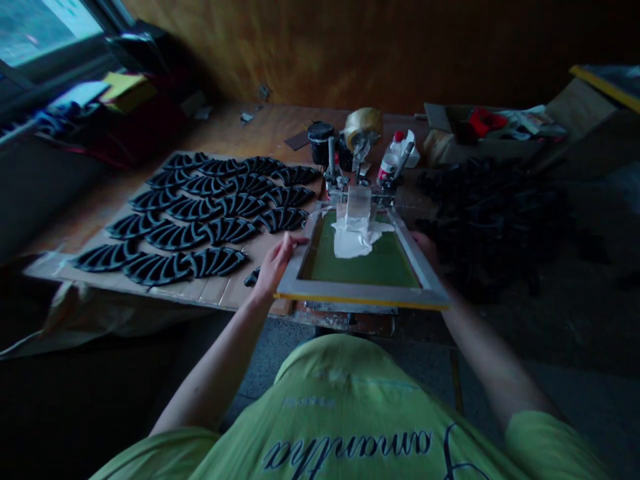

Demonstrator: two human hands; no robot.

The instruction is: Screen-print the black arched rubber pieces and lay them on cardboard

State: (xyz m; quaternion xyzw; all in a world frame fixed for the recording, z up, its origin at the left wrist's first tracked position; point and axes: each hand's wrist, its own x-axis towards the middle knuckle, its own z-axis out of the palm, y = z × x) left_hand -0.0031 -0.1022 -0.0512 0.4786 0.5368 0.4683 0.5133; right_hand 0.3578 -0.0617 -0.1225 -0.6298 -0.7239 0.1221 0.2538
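A screen-printing frame (361, 292) with a green mesh is tilted up toward me on its hinged clamp (357, 180). White ink (356, 238) is pooled at the mesh's far end, where a clear squeegee (359, 207) rests. My left hand (277, 263) holds the frame's left rail, fingers closed over its edge. At the frame's right rail is my right hand (425, 245), mostly hidden behind the frame. A small dark piece (252, 277) lies just under my left hand.
Several black curved printed pieces (200, 213) lie in rows on cardboard (210, 290) to the left. A heap of black pieces (493, 213) lies on the right. A black jar (320, 140), a tape roll (363, 127) and a white bottle (391, 160) stand behind the clamp.
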